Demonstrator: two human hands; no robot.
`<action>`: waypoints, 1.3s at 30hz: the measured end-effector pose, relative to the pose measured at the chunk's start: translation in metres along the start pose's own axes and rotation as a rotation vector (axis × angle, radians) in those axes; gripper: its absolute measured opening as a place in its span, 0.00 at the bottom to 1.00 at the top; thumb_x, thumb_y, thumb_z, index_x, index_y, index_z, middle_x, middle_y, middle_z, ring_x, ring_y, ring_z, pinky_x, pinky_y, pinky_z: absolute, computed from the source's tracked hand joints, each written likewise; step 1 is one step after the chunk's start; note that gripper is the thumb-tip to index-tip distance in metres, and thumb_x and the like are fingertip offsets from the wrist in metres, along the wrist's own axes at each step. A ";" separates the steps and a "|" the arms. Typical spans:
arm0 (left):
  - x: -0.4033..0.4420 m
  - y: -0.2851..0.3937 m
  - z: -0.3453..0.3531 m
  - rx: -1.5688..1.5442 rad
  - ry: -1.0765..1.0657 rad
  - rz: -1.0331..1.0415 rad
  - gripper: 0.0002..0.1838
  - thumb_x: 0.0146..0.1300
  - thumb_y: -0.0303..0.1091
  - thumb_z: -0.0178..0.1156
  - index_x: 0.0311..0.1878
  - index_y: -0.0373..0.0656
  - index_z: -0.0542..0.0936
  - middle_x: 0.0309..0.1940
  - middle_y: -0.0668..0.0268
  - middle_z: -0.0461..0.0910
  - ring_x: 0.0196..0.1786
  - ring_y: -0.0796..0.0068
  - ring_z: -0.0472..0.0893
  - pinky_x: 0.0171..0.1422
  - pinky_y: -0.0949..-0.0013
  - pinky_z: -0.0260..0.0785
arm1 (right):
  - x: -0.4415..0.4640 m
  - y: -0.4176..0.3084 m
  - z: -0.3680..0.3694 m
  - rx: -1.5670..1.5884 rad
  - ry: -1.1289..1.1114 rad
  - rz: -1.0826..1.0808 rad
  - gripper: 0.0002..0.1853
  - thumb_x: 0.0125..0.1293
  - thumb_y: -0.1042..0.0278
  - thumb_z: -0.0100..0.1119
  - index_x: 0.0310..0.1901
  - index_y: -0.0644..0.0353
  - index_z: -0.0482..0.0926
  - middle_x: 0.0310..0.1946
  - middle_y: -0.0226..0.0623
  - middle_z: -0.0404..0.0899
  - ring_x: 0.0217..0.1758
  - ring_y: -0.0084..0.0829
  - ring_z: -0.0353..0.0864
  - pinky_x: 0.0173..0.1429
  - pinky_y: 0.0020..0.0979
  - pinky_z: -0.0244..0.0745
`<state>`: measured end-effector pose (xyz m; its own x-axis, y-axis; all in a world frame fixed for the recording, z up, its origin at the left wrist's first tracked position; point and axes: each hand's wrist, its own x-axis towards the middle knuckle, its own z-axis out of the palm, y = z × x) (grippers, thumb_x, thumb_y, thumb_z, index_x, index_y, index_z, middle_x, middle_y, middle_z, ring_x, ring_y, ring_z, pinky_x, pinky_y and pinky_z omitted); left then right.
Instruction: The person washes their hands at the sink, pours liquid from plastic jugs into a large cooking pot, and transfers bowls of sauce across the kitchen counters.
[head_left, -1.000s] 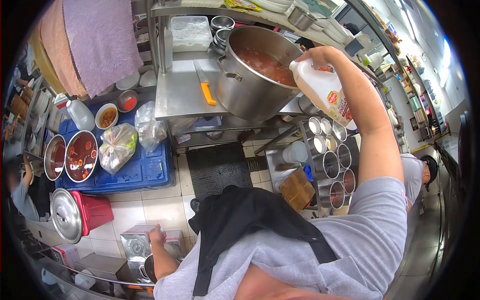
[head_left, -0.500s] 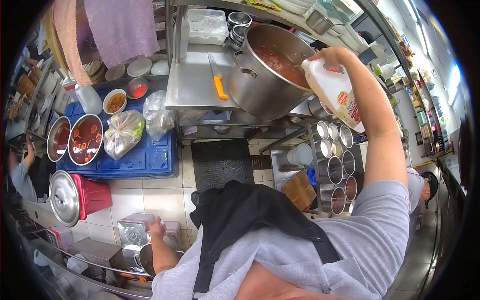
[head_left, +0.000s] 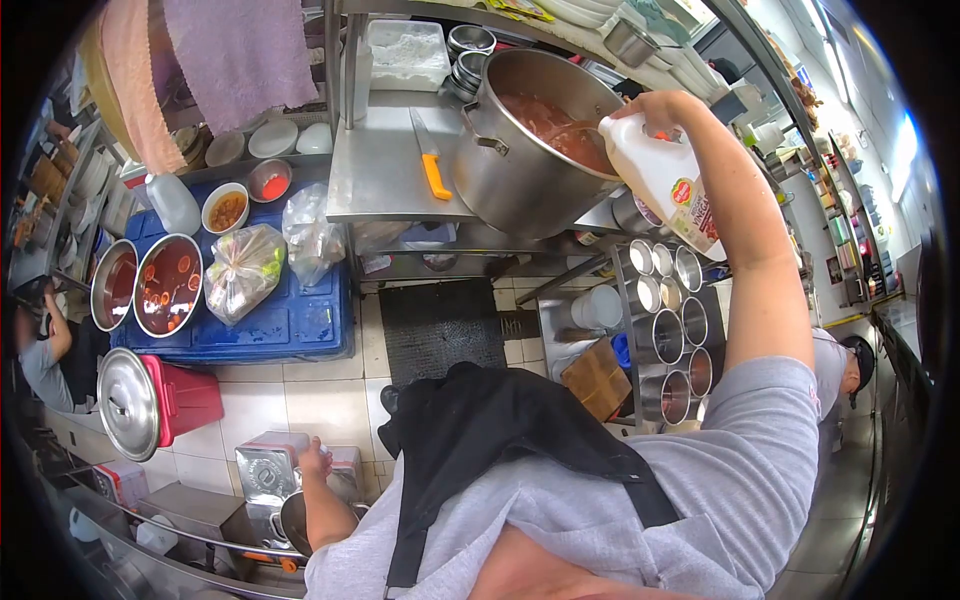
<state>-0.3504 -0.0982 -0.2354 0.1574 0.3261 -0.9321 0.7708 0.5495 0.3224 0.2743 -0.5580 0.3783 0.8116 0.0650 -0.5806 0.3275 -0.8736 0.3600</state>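
Note:
My right hand (head_left: 655, 110) grips a white plastic vinegar jug (head_left: 650, 165) near its top. The jug is tilted, with its mouth over the rim of a large steel stockpot (head_left: 520, 170). What looks like a thin stream of liquid runs from the mouth into the reddish-brown broth (head_left: 550, 122). Down at my side, my left hand (head_left: 316, 458) has its fingers curled, and whatever small thing may be in them is too unclear to name. Left of the pot, an orange-handled knife (head_left: 434, 175) lies on the steel table (head_left: 385, 180).
A blue chest (head_left: 310, 325) at left carries pots of red liquid (head_left: 170, 285), bowls and plastic bags (head_left: 243, 275). A red bin (head_left: 190, 400) with a steel lid stands on the floor. Steel canisters (head_left: 670, 337) fill a rack at right. Other people work at both sides.
The view has shifted slightly. The jug stays tilted over the pot, and a stream at its mouth shows more plainly. The person at far left has raised an arm.

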 end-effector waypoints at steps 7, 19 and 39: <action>0.014 0.003 -0.003 0.012 -0.042 0.005 0.23 0.66 0.58 0.57 0.55 0.54 0.71 0.25 0.65 0.80 0.19 0.75 0.74 0.21 0.69 0.62 | 0.003 0.012 0.005 -0.043 0.030 -0.006 0.47 0.50 0.86 0.53 0.71 0.27 0.66 0.52 0.37 0.80 0.39 0.37 0.81 0.40 0.37 0.83; 0.010 0.010 -0.005 0.038 -0.065 -0.001 0.21 0.68 0.56 0.55 0.52 0.51 0.71 0.24 0.63 0.80 0.18 0.74 0.74 0.19 0.71 0.60 | -0.013 -0.002 0.006 -0.101 -0.054 0.054 0.47 0.51 0.87 0.55 0.69 0.23 0.67 0.60 0.36 0.77 0.54 0.40 0.80 0.55 0.37 0.81; 0.003 0.000 -0.011 0.044 -0.001 0.019 0.19 0.66 0.56 0.59 0.50 0.55 0.72 0.24 0.64 0.78 0.19 0.73 0.75 0.22 0.68 0.61 | 0.034 0.010 0.012 -0.164 -0.045 0.022 0.43 0.54 0.86 0.57 0.68 0.27 0.70 0.54 0.38 0.82 0.51 0.39 0.83 0.50 0.40 0.82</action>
<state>-0.3566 -0.0894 -0.2361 0.1730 0.3357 -0.9260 0.7940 0.5087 0.3328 0.2996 -0.5698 0.3535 0.7978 0.0220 -0.6026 0.3881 -0.7835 0.4853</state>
